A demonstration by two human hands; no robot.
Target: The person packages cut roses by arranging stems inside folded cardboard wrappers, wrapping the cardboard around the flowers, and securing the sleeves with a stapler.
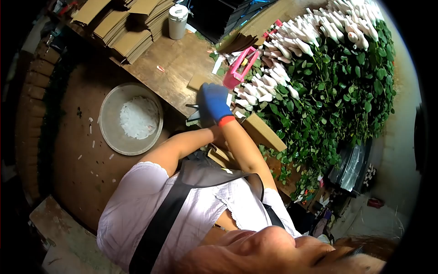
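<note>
My right hand (215,101), in a blue glove with a red cuff, is over the near edge of the wooden table. Its fingers look bent and pressed together, and their grip is hidden from above. A small piece of cardboard (196,82) lies against the fingertips. Beside the palm, a dark pointed tool, perhaps scissors (194,116), sticks out to the left. My left hand disappears beneath the right forearm, so its fingers are hidden. A pink tape dispenser (241,68) stands just past the glove. Right of it lie rose stems (319,91) with white-wrapped heads (262,86).
Stacks of cardboard sheets (130,43) and a white lidded cup (178,22) are on the wooden table (159,52). A round basin (108,137) with white scraps stands at the left. Corrugated cardboard (264,131) leans beside my right forearm.
</note>
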